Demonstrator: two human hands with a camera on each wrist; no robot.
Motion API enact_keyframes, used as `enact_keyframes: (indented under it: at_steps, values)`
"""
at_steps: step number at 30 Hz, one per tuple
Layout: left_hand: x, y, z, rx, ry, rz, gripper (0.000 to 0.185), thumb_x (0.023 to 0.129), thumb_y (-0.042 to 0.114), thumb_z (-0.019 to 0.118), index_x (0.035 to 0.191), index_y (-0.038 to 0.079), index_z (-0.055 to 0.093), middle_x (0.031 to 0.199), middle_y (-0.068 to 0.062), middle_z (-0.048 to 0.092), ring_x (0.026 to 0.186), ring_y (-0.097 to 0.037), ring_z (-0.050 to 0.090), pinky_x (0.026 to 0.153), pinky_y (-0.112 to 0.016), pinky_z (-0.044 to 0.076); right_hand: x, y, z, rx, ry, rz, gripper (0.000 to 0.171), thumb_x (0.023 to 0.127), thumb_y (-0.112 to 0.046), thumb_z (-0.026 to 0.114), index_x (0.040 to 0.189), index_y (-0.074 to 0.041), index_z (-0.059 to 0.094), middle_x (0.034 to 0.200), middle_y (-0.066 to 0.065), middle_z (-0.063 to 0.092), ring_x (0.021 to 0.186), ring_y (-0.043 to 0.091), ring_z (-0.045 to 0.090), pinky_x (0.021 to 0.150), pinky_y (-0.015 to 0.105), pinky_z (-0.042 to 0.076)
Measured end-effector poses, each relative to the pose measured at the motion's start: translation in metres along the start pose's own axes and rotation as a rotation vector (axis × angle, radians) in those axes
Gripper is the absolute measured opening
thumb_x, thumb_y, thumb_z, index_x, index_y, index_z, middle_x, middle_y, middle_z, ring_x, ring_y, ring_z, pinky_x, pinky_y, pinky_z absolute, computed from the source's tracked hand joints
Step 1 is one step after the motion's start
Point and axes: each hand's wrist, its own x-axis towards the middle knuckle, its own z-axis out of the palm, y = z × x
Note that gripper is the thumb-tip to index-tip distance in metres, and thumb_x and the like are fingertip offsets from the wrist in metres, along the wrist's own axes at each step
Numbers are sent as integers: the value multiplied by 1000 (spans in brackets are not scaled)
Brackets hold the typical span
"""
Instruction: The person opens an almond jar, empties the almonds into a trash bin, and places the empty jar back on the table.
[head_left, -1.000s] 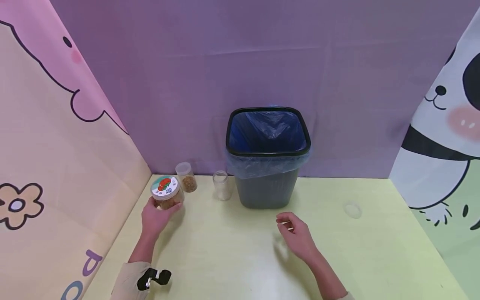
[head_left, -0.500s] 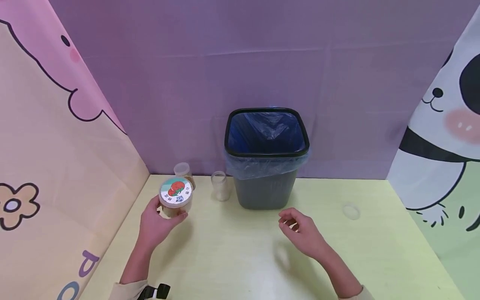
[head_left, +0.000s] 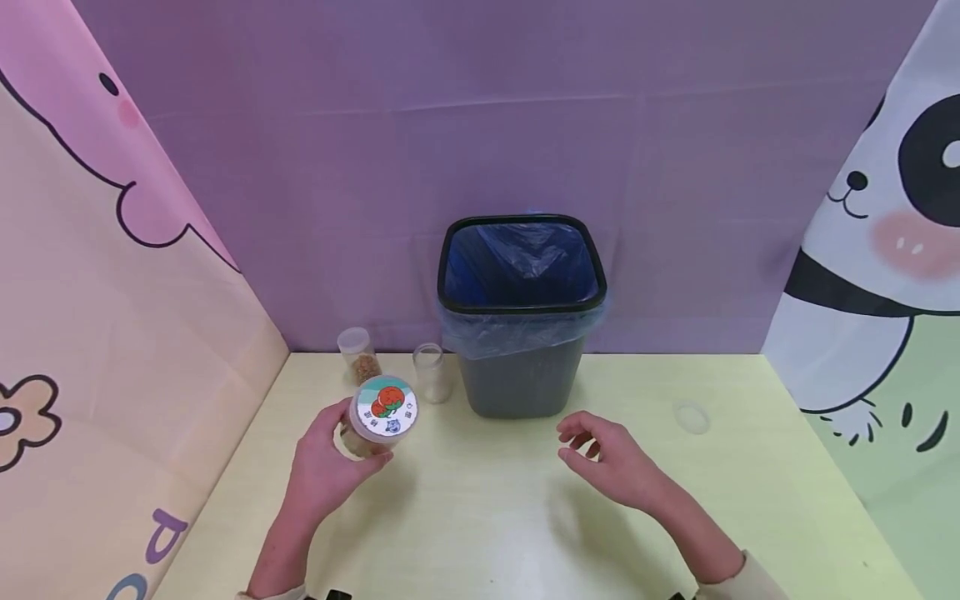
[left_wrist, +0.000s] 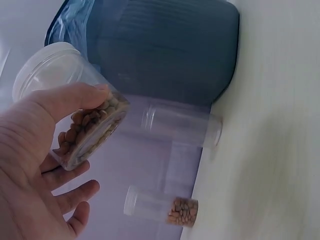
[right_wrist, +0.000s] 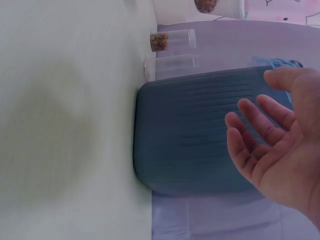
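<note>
Left hand (head_left: 322, 471) holds a lidded jar (head_left: 384, 410) above the near-left surface (head_left: 480, 508)

The jar, clear with a red-fruit label on its lid and brown nut-like pieces inside, is clamped between the left thumb and fingers, lid upward and raised off the surface. The right hand (head_left: 613, 465) hovers in front of the waste bin (head_left: 519, 379), its fingers loosely bent and thumb apart from them. The hands are well apart, with a bare stretch of surface between them.

The bin stands near the back edge, where the surface meets the purple cloth (head_left: 337, 183); a blue liner (head_left: 517, 262) folds over its black rim. Just left of it stands a clear cylinder (head_left: 432, 375), then a small capped container (head_left: 362, 357) of brown pieces, closest to the back-left corner. A transparent disc (head_left: 692, 417) lies to the right, with surface on every side before the slanting right edge by the panda panel (head_left: 840, 358).
</note>
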Motion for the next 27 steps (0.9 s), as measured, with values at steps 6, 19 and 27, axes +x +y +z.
enact_keyframes:
  at_steps: [6, 19, 27]
  values:
    - [-5, 14, 6, 16, -33, 46, 84, 59, 22, 93, 132, 12, 53, 125, -4, 58, 117, -26, 52, 94, -53, 43, 6, -2, -5, -61, -32, -11, 17, 92, -13, 66, 108, -16, 62, 100, -1, 65, 88, 11, 61, 74, 36, 51]
    - [-9, 38, 22, 11, -86, 103, 84, 58, 27, 94, 131, 12, 54, 126, -2, 58, 117, -26, 52, 94, -53, 44, 17, -6, -5, -57, -54, -3, 14, 92, -13, 65, 105, -16, 61, 99, -1, 63, 87, 11, 61, 73, 31, 50]
    - [-6, 50, 39, 18, -119, 150, 84, 58, 29, 93, 131, 13, 55, 126, 0, 58, 115, -23, 54, 93, -50, 46, 11, -3, -7, -46, -44, 10, 14, 93, -12, 64, 105, -16, 62, 100, -7, 63, 87, 10, 61, 73, 29, 50]
